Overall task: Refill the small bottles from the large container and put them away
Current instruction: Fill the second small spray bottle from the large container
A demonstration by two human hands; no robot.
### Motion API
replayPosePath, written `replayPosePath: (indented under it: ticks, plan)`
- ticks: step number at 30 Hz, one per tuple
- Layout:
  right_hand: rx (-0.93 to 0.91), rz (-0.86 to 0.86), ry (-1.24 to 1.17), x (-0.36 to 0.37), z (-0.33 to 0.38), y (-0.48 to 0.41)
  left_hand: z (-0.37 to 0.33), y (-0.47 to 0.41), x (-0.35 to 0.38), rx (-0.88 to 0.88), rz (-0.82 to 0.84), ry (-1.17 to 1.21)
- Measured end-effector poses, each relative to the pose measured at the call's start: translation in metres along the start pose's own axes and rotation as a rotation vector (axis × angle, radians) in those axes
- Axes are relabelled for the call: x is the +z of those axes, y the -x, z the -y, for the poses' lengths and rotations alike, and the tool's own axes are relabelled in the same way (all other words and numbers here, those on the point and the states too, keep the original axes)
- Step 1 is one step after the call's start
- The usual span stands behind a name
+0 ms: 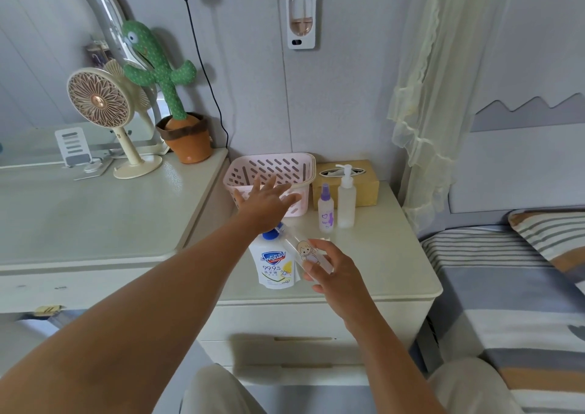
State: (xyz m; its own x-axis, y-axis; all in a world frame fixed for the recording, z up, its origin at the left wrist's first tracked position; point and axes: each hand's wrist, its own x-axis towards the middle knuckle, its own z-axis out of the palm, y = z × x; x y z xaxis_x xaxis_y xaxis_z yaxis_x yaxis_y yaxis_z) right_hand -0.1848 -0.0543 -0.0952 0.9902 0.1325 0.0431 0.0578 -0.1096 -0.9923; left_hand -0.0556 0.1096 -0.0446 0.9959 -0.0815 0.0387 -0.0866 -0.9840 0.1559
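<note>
Head view: the left hand (267, 203), fingers straight and spread and holding nothing, reaches over the near wall of the pink basket (272, 166); I cannot tell whether it touches. Just in front of the basket sits the large soap container (273, 264). In front of that, the right hand (335, 271) grips a small clear bottle (308, 252), tilted, its long axis running from the palm up and left toward the basket. The left hand is the nearer to the basket. A spray bottle (326, 211) and a pump bottle (346, 201) stand upright just right of the basket.
</note>
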Motion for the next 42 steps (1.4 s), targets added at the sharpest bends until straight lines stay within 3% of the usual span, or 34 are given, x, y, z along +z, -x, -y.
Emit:
replayPosePath:
  ticks: [42]
  plan:
    - [0.005,0.010,0.036,-0.002,0.004,-0.002,0.001,0.001,-0.009,0.036,0.070,-0.049]
